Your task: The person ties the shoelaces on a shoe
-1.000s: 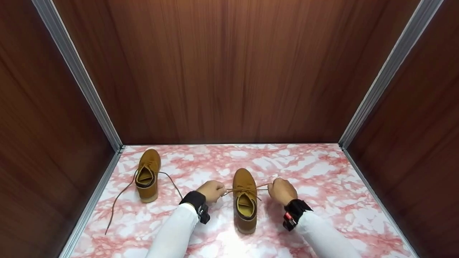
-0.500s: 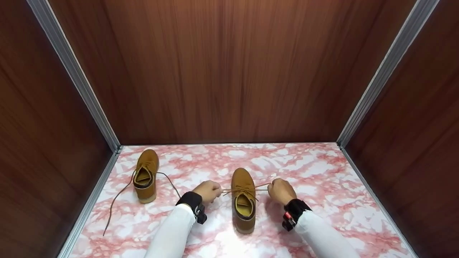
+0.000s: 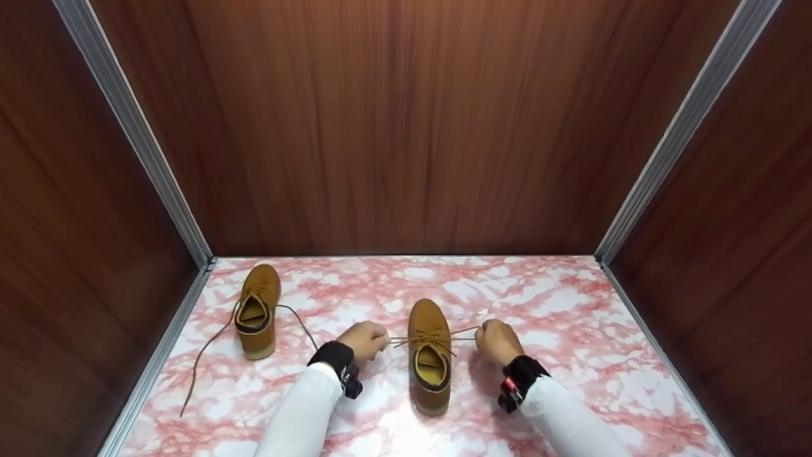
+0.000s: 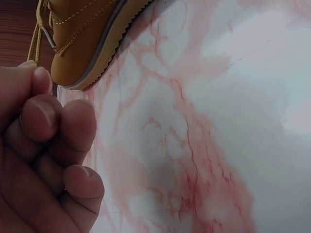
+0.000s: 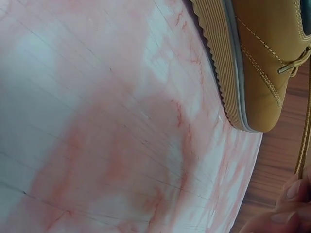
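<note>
A tan lace-up shoe [image 3: 426,317] stands upright between my hands, toe away from me. Its brown shoelace [image 3: 433,337] crosses at the throat in a bow, with loops drawn taut to both sides. On the left, my left hand [image 3: 365,341] pinches one loop; its strands [image 4: 35,46] meet thumb and forefinger in the left wrist view, the other fingers curled. My right hand [image 3: 498,341] holds the opposite loop, whose doubled strands [image 5: 304,141] run down to its fingertips in the right wrist view. Short tipped lace ends [image 5: 290,66] hang by the knot.
A matching tan shoe [image 3: 261,282] stands at the back left, its long loose laces [image 3: 202,358] trailing to both sides. The pink-and-white marbled tabletop [image 3: 539,285] is walled by brown wood panels [image 3: 406,127] with grey metal edging [image 3: 190,235].
My left hand has drawn slightly to the left, lengthening the loop on that side. The right hand has barely moved, and both loops stay taut.
</note>
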### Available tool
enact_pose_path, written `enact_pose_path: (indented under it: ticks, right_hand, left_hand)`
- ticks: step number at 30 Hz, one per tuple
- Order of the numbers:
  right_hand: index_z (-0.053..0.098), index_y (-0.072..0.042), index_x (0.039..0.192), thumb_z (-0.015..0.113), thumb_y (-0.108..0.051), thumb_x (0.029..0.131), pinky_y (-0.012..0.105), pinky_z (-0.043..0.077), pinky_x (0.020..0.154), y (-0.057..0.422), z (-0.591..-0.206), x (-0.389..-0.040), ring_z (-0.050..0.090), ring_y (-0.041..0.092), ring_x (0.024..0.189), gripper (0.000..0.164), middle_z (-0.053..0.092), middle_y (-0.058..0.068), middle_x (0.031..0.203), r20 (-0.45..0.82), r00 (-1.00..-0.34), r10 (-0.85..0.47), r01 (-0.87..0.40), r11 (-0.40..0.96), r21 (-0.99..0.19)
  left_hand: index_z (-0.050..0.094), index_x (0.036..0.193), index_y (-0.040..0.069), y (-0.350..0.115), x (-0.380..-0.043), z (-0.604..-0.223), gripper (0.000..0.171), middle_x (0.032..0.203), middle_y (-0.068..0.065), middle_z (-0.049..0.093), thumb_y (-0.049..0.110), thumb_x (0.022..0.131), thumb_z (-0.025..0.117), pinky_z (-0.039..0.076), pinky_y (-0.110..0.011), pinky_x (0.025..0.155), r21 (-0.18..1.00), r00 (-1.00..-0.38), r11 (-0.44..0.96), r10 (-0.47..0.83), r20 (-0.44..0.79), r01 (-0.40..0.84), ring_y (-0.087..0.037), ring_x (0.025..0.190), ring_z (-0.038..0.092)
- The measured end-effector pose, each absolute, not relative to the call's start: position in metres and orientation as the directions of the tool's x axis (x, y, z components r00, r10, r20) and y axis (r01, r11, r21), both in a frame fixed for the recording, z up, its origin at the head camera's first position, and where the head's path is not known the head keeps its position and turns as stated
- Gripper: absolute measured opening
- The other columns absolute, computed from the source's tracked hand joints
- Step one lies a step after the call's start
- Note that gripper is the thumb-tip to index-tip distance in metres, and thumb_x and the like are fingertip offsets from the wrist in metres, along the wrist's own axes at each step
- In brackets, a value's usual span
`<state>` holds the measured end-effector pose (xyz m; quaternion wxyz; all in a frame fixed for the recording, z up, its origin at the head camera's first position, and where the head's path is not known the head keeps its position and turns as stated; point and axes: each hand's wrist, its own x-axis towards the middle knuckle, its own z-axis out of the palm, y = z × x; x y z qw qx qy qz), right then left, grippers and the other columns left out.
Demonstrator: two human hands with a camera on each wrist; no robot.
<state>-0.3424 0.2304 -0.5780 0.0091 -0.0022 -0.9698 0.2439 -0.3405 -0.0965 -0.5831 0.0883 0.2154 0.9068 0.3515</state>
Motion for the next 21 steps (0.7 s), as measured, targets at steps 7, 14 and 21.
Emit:
enact_pose_path:
  ticks: [7, 14, 21]
  right_hand:
    - [0.062, -0.004, 0.071, 0.053, -0.013, 0.096, 0.048, 0.056, 0.078, 0.233, -0.583, -0.342, 0.067, 0.033, 0.08, 0.028, 0.072, 0.022, 0.087, 0.019, -1.0, -0.006, -0.015, 0.873, -0.487]
    - [0.061, -0.005, 0.071, 0.053, -0.014, 0.095, 0.043, 0.054, 0.073, 0.231, -0.587, -0.342, 0.063, 0.029, 0.076, 0.028, 0.07, 0.019, 0.082, -0.003, -1.0, -0.005, -0.003, 0.869, -0.494]
    - [0.062, -0.004, 0.073, 0.053, -0.014, 0.095, 0.043, 0.053, 0.071, 0.231, -0.595, -0.342, 0.062, 0.029, 0.075, 0.026, 0.069, 0.018, 0.081, -0.023, -1.0, -0.005, 0.007, 0.866, -0.499]
  left_hand:
    - [0.058, 0.073, 0.007, -0.096, -0.34, -0.589, 0.031, 0.068, 0.007, 0.051, 0.015, 0.102, 0.06, 0.041, -0.024, 0.06, 0.692, -0.9, 0.652, 0.436, -0.007, 0.311, -0.007, 0.057, 0.052]
    - [0.059, 0.072, 0.009, -0.097, -0.339, -0.601, 0.032, 0.063, 0.008, 0.05, 0.018, 0.103, 0.06, 0.04, -0.023, 0.057, 0.731, -0.912, 0.628, 0.41, -0.019, 0.267, -0.007, 0.055, 0.049]
    - [0.062, 0.076, 0.001, -0.095, -0.331, -0.614, 0.032, 0.061, 0.01, 0.048, 0.018, 0.103, 0.059, 0.038, -0.022, 0.056, 0.789, -0.921, 0.573, 0.388, -0.025, 0.22, -0.007, 0.056, 0.046]
